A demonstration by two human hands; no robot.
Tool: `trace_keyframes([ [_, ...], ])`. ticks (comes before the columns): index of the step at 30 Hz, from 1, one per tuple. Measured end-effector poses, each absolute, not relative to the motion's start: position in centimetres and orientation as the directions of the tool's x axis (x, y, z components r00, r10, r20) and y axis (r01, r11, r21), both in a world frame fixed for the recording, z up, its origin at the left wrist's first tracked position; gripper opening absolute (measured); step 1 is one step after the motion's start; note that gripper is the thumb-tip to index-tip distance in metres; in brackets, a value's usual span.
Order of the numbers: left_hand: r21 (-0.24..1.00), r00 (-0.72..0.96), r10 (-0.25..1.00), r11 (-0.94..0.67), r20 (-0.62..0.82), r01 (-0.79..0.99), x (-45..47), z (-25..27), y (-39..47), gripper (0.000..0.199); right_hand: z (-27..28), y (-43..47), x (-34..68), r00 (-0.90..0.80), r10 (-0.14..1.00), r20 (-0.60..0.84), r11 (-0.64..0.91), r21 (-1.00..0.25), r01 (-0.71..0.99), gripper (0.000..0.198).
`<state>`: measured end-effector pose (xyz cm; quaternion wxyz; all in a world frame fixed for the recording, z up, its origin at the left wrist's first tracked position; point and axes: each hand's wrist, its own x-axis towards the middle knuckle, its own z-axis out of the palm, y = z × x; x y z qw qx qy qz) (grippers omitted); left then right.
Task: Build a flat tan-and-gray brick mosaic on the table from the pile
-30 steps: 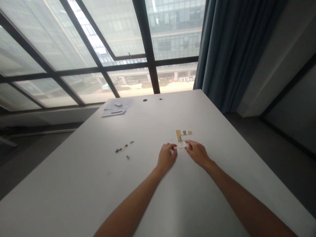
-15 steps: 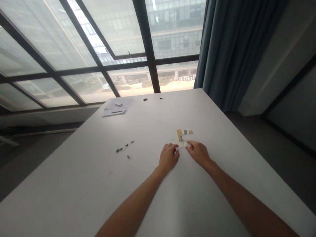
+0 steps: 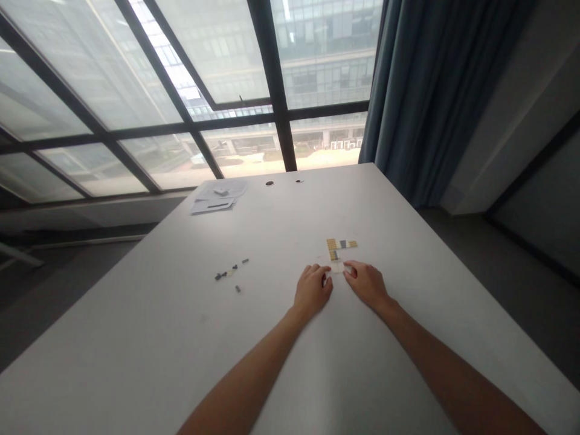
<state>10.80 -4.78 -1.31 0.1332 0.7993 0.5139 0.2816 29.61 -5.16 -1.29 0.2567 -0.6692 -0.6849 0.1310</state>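
Both hands meet at a small, pale, flat piece [image 3: 337,267] that looks partly see-through. My left hand [image 3: 312,286] rests on the table at its left edge, with forefinger and thumb curled in against that edge. On the opposite side, my right hand [image 3: 366,283] has its thumb and forefinger closed on the right edge. Just beyond the fingers lies an L-shaped flat assembly of yellow and grey parts [image 3: 331,246], which look like small building bricks. Whether the pale piece is joined to it I cannot tell.
Several small dark and pale pieces [image 3: 225,275] lie left of my hands, with a grey piece [image 3: 245,261] and another grey piece [image 3: 238,289] close by. Papers [image 3: 212,205] with a small white object rest at the white table's [image 3: 254,362] far left corner. Windows and a blue curtain [image 3: 408,109] stand beyond.
The whole view has shifted slightly. Both hands stay at the pale piece in almost the same pose; the loose pieces have not moved on the table.
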Motion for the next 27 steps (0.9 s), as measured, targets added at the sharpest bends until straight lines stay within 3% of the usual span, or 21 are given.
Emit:
trace_keyframes([
  [16,0.473,0.334,0.886,-0.457,0.323,0.753,10.75,-1.6,-4.55,0.028,-0.97,-5.04,29.24,0.028,0.983,0.181,0.068,-0.5,0.864,0.022],
  [27,0.457,0.332,0.915,-0.402,0.227,0.794,10.94,-0.77,-4.86,0.031,-0.85,-5.2,29.18,0.011,0.985,0.174,0.077,-0.49,0.868,0.023],
])
